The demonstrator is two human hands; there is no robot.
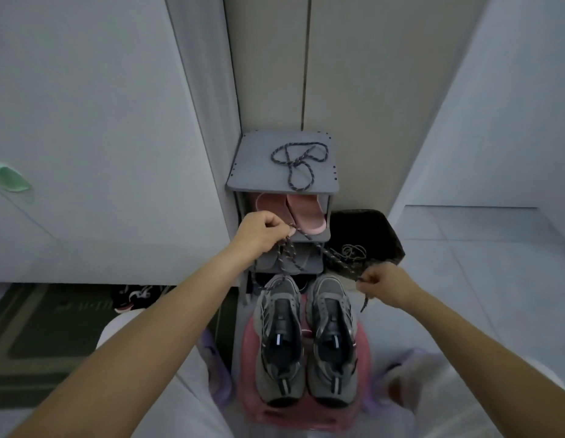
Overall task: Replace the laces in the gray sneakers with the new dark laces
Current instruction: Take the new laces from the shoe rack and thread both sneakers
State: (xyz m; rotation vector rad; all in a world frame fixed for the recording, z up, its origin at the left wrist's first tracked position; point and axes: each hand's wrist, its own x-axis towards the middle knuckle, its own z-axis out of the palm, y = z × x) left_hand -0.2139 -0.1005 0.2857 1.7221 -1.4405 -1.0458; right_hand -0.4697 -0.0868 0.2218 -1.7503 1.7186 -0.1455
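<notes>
Two gray sneakers stand side by side on a pink stool (276, 415), toes away from me: the left sneaker (279, 339) and the right sneaker (332, 336). Neither shows a lace across its tongue. A dark speckled lace (309, 240) stretches between my hands above the shoes. My left hand (264, 230) pinches it high up, with a loop hanging down toward the left sneaker's toe. My right hand (384, 284) pinches the other end, whose tip dangles below. A second dark lace (298, 162) lies knotted on top of the gray shoe rack (252, 162).
The rack holds pink slippers (303, 210) on its upper shelf and gray ones below. A black bin (366, 235) with pale old laces (354, 251) in it stands to the right. White cabinet doors flank the nook; a dark mat (50, 336) lies at the left.
</notes>
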